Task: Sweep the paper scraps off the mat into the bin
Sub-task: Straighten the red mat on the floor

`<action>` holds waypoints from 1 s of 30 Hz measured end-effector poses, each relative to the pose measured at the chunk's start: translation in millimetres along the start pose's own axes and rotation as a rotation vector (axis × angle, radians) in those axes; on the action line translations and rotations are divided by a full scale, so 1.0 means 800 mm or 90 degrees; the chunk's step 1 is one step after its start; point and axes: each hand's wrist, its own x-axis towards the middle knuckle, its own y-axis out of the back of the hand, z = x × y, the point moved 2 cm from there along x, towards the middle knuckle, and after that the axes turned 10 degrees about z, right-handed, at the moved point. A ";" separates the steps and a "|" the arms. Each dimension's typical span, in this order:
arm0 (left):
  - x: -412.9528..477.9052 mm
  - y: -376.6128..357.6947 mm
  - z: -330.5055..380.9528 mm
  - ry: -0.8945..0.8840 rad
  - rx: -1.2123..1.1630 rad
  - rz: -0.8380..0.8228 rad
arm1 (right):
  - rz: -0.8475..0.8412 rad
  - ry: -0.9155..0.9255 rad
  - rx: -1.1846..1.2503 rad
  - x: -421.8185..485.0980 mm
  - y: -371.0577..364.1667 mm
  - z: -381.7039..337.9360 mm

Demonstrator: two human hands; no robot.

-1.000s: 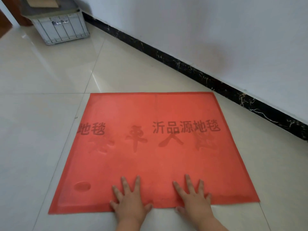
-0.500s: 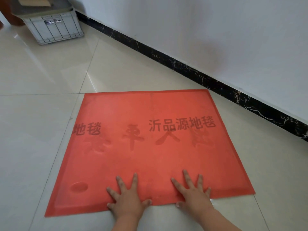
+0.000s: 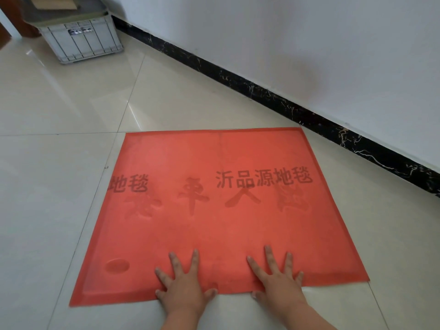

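A red mat (image 3: 214, 158) with dark printed characters lies flat on the pale tiled floor. My left hand (image 3: 184, 285) rests palm down on the mat's near edge, fingers spread. A little to its right, my right hand (image 3: 277, 279) lies the same way, flat and spread on the near edge. Neither hand holds anything. I see no paper scraps on the mat. A grey slatted plastic crate (image 3: 78, 36) with a dark lid stands at the far left by the wall.
A white wall with a black marble skirting (image 3: 262, 91) runs diagonally along the right, close to the mat's far right corner. Cardboard (image 3: 54, 2) lies on the crate's lid. Glossy floor tiles (image 3: 59, 103) stretch to the left and beyond the mat.
Both hands stay flat on the mat's near edge. The view has shifted slightly, so the mat and the crate sit a little differently in the picture.
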 end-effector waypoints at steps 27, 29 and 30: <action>0.001 -0.001 0.000 0.011 -0.023 -0.007 | -0.001 -0.004 0.022 -0.006 0.000 -0.001; 0.001 -0.002 0.001 0.011 -0.024 -0.005 | 0.001 -0.005 0.018 -0.006 0.000 -0.001; 0.002 -0.002 0.001 0.010 -0.025 -0.004 | 0.001 -0.005 0.018 -0.005 0.001 -0.002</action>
